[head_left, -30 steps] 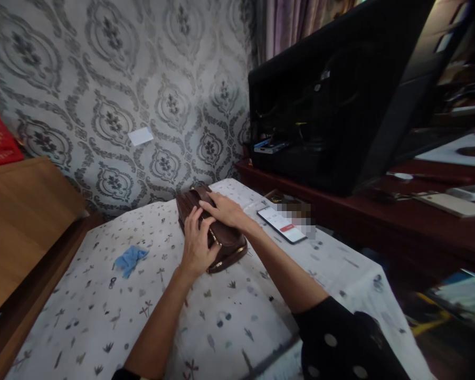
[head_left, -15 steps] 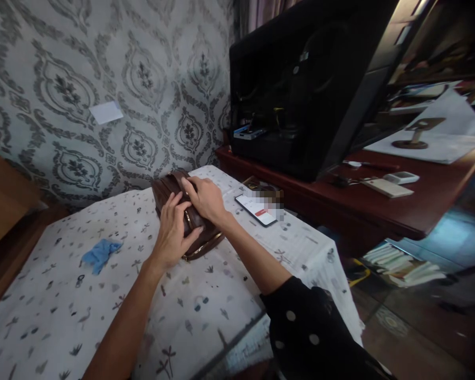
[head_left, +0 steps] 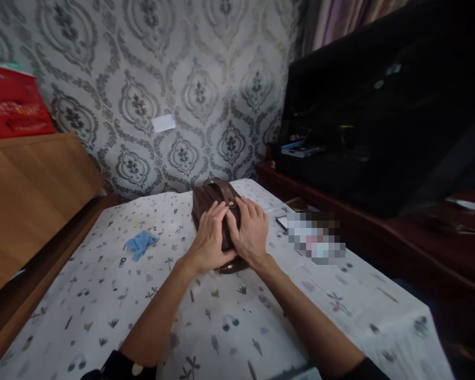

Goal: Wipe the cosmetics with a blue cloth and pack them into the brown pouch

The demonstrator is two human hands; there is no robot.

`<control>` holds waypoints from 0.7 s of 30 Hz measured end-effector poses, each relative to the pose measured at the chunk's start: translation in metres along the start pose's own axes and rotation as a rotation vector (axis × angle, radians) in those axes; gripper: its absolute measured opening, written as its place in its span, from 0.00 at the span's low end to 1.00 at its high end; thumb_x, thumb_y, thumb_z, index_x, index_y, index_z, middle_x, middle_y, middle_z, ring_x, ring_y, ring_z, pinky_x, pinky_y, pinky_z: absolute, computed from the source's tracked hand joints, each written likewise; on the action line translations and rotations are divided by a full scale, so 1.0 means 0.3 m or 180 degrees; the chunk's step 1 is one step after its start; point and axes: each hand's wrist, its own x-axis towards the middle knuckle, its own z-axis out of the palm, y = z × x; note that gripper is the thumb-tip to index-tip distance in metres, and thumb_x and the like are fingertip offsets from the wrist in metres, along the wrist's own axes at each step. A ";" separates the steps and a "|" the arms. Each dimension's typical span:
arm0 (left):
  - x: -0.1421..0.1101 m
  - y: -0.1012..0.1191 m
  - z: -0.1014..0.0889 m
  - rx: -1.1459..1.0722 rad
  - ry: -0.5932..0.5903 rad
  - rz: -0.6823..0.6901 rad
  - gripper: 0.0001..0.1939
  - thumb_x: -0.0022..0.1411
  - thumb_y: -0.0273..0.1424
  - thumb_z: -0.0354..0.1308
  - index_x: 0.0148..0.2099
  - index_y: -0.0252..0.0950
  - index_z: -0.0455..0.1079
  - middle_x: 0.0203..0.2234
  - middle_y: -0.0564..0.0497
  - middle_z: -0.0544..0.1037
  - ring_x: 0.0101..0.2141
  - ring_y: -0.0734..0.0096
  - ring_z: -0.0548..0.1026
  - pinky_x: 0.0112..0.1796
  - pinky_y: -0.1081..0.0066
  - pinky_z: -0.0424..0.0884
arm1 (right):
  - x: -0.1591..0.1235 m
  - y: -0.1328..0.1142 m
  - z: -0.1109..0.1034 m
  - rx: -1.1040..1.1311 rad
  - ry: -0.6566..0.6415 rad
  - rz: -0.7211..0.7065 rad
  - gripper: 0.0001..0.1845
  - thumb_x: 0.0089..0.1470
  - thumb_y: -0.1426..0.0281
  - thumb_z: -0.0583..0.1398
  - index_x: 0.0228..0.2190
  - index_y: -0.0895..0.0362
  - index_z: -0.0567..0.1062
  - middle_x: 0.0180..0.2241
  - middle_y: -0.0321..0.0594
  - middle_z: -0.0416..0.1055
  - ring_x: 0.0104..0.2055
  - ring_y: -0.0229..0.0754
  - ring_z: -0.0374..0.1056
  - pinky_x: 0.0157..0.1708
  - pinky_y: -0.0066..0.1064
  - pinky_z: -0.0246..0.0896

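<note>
Head view: I have both bare hands on the bag (head_left: 205, 202), which sits upright near the far end of the white cover (head_left: 119, 316). Left hand (head_left: 206, 244) is wide, thumb set well apart from the fingers, palm over the bag's near left part. Right hand (head_left: 252, 228) lies on its right side, fingers lightly curved and close together, thumb reaching in toward the left fingertips. Neither closes round anything that I can see; both simply rest against the bag.

Brown and smooth, that bag, leather-like, with rounded edges, a strap (head_left: 224, 191) over the top, a small shiny stud (head_left: 231, 203) and a metallic zip (head_left: 230, 267) at the near end. On the left there's a crumpled blue rag (head_left: 141, 243), soft and thin, on the cover's printed leaves and birds. Grey scrolls pattern the far wall (head_left: 200, 68), and a pale card (head_left: 163, 123) shows against it.

Now, what I can't read: my hands hide much of the bag's middle and near side, and I cannot tell how hard they press. Right of it, blocky blurring swallows most of the phone (head_left: 282, 222). The dark, glossy TV (head_left: 364, 121) runs off the right edge, its outline murky.
</note>
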 end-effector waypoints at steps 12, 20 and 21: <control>0.065 -0.176 -0.056 -0.0951 0.0764 -0.1372 0.29 0.71 0.42 0.51 0.68 0.41 0.51 0.67 0.38 0.58 0.69 0.56 0.56 0.66 0.52 0.56 | -0.010 0.017 0.028 -0.0156 0.0243 -0.0282 0.30 0.65 0.53 0.54 0.58 0.60 0.70 0.57 0.57 0.70 0.59 0.59 0.62 0.56 0.50 0.56; 0.164 -0.306 0.028 -0.0815 0.0752 -0.1851 0.20 0.69 0.41 0.52 0.59 0.38 0.64 0.61 0.40 0.68 0.65 0.63 0.63 0.66 0.59 0.55 | -0.009 0.020 0.016 -0.0181 0.0193 -0.0391 0.41 0.59 0.43 0.56 0.60 0.61 0.67 0.58 0.58 0.69 0.60 0.61 0.62 0.57 0.50 0.55; 0.173 -0.328 0.015 -0.0803 0.0787 -0.1974 0.20 0.69 0.41 0.52 0.59 0.37 0.64 0.60 0.41 0.69 0.64 0.64 0.64 0.65 0.61 0.56 | -0.009 0.018 0.014 -0.0157 0.0168 -0.0375 0.40 0.59 0.44 0.56 0.60 0.60 0.67 0.58 0.57 0.69 0.61 0.61 0.61 0.57 0.50 0.54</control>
